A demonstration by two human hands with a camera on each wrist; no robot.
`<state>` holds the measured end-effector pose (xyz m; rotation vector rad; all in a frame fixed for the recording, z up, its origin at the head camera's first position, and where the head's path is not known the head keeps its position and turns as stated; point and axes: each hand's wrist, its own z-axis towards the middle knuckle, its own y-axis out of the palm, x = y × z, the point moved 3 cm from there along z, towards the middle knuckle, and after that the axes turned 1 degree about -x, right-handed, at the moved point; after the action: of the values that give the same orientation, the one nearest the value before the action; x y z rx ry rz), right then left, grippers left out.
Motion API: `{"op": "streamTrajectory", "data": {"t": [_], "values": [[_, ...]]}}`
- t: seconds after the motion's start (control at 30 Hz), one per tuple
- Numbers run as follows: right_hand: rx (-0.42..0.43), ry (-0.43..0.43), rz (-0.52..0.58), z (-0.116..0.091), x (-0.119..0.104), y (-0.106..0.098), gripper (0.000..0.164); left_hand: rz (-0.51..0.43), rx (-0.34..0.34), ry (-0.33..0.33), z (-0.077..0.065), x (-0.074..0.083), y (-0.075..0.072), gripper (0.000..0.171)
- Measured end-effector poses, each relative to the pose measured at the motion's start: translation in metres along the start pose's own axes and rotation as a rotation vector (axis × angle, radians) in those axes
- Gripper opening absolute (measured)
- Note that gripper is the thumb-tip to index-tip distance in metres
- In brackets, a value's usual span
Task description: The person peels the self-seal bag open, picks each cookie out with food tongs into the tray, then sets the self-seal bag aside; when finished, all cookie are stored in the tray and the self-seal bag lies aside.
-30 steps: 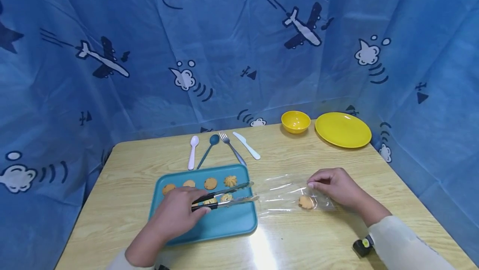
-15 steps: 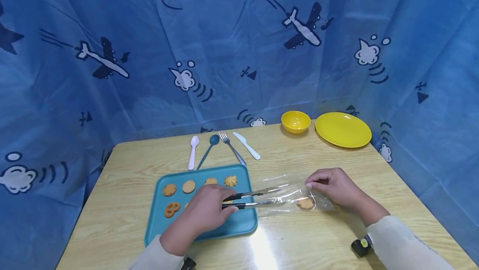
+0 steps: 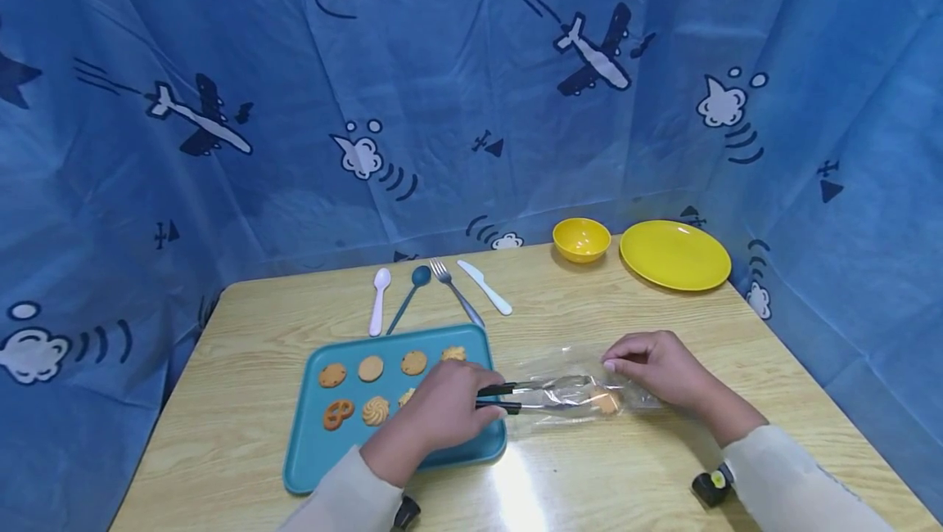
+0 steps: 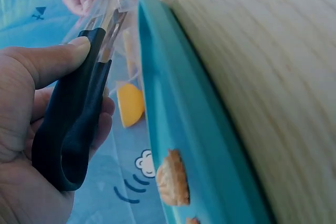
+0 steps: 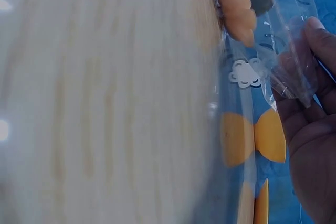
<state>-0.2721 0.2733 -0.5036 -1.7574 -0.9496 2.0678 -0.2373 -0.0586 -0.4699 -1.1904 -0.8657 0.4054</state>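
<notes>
My left hand [image 3: 451, 408] grips the black handles of a pair of metal tongs [image 4: 73, 108] above the right edge of the teal tray. The metal arms reach into a clear plastic bag [image 3: 563, 358], their tips close to an orange-brown cookie [image 3: 606, 401] inside it. In the right wrist view this cookie [image 5: 236, 11] shows through the film with a dark shape behind it. Pinched between thumb and fingers of my right hand [image 3: 659, 368] is the bag's right part, near its upper edge. Several cookies lie on the tray [image 3: 313, 466], including a pretzel [image 3: 338, 414] and a swirled one [image 3: 376, 411].
Behind the tray lie a pale spoon [image 3: 379, 303], a dark teal spoon [image 3: 409, 299], a fork [image 3: 457, 293] and a pale knife [image 3: 485, 286]. A yellow bowl [image 3: 581, 240] and yellow plate [image 3: 675, 255] stand at the back right. A blue curtain [image 3: 442, 188] hangs behind the table.
My left hand has moved right from over the tray, carrying the tongs' tips from the tray's right edge deep into the bag. My right hand stays nearly still on the bag.
</notes>
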Motion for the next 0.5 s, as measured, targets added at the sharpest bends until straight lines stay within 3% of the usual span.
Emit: {"op": "streamTrajectory", "data": {"t": [0.5], "values": [[-0.012,-0.011,0.043,-0.001,-0.002,-0.001,0.006,0.004,0.017,-0.003,0.013,0.003,0.020,0.034]]}}
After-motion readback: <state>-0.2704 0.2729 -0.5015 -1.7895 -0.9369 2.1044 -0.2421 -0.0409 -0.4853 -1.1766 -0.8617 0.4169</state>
